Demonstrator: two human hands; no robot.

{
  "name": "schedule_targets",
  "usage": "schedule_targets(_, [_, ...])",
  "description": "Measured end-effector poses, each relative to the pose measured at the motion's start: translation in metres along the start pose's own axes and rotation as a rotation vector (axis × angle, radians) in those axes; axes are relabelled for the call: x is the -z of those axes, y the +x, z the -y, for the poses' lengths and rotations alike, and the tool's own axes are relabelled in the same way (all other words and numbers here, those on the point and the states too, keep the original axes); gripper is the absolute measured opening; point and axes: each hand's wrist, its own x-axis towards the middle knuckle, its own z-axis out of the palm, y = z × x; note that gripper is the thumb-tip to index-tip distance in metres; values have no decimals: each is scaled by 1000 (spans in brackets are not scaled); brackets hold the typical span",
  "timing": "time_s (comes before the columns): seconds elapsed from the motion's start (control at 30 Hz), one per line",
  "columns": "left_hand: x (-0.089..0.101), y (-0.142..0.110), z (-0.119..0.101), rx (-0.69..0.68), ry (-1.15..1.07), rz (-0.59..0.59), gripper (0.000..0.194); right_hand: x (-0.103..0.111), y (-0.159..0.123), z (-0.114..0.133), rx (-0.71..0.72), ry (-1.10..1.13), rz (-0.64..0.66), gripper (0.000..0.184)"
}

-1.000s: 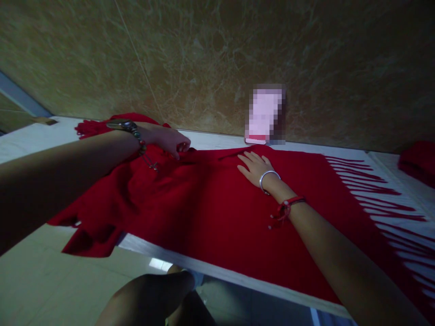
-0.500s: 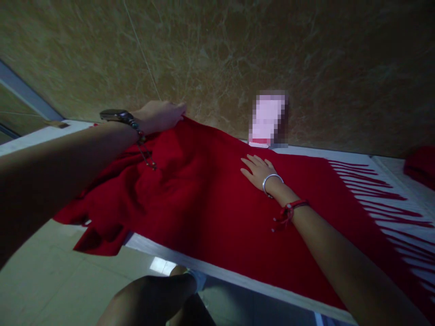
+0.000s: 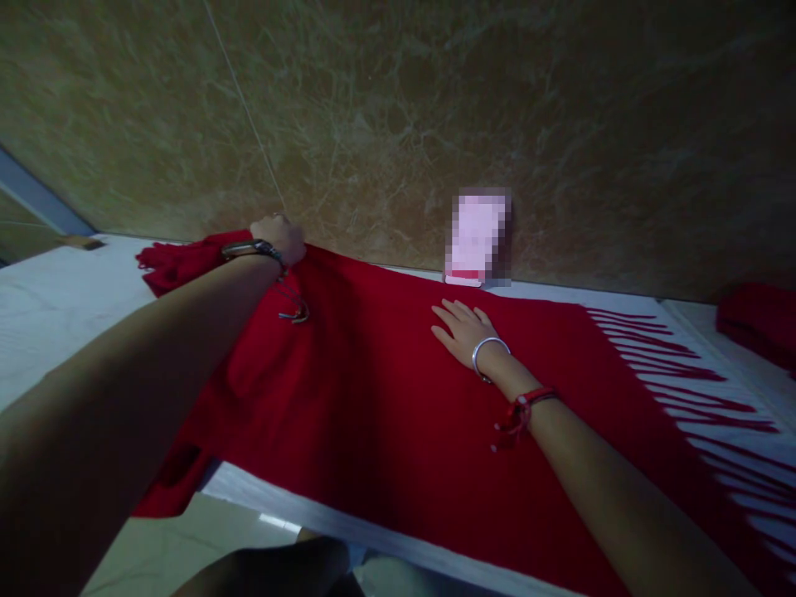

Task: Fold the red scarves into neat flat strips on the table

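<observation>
A red fringed scarf (image 3: 385, 373) lies along a white table (image 3: 55, 323). Its right part is flat, with the fringe spread on the tabletop; the left part is bunched in folds and hangs over the front edge. My left hand (image 3: 283, 236), below a dark wristband, is closed on the scarf's far edge near the wall. Flat on the middle of the cloth rests my right hand (image 3: 463, 332), fingers spread, with a silver bangle and a red cord bracelet at the wrist.
A brown marbled wall (image 3: 373, 124) runs along the table's far side. A pink blurred object (image 3: 476, 236) leans against it. More red cloth (image 3: 755, 323) lies at the far right. A small brown block (image 3: 80, 242) sits at the far left corner. My leg shows below the front edge.
My left hand has moved slightly left and down with the scarf's edge, and bunched cloth has shifted with it. My right hand stays flat on the scarf. The view has tilted a little.
</observation>
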Motion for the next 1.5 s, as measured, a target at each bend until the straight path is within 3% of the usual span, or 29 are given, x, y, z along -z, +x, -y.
schedule_targets(0.1, [-4,12,4,7,-76,-1,39,2,0,1,-5,-3,12,51])
schedule_targets(0.2, [-4,14,-9,-23,-149,-78,44,3,0,2,-14,-5,19,50])
schedule_targets(0.3, [-12,-4,-35,-69,-171,-184,49,3,0,2,-18,-4,22,50])
schedule_targets(0.37, [-27,-27,-53,-217,-172,-195,52,2,0,1,-17,-8,13,50])
schedule_targets(0.43, [-49,-51,-63,-380,-164,-150,50,1,1,1,-13,-10,1,50])
schedule_targets(0.53, [-81,-78,-62,-483,-167,47,51,-1,1,0,-5,-8,-8,50])
schedule_targets(0.63, [-98,-89,-50,-523,-207,46,55,0,1,-2,-10,-11,-4,51])
schedule_targets(0.8, [-97,-95,-42,-458,-248,-98,58,4,0,-4,-56,-14,27,55])
schedule_targets(1.0, [-95,-95,-47,-408,-212,-18,57,6,-1,-2,-75,-23,56,57])
schedule_targets(1.3, [-97,-94,-50,-400,-272,-5,57,-3,3,-7,-76,-26,14,57])
schedule_targets(1.5, [-97,-95,-50,-393,-313,-1,57,5,0,3,-91,-136,7,52])
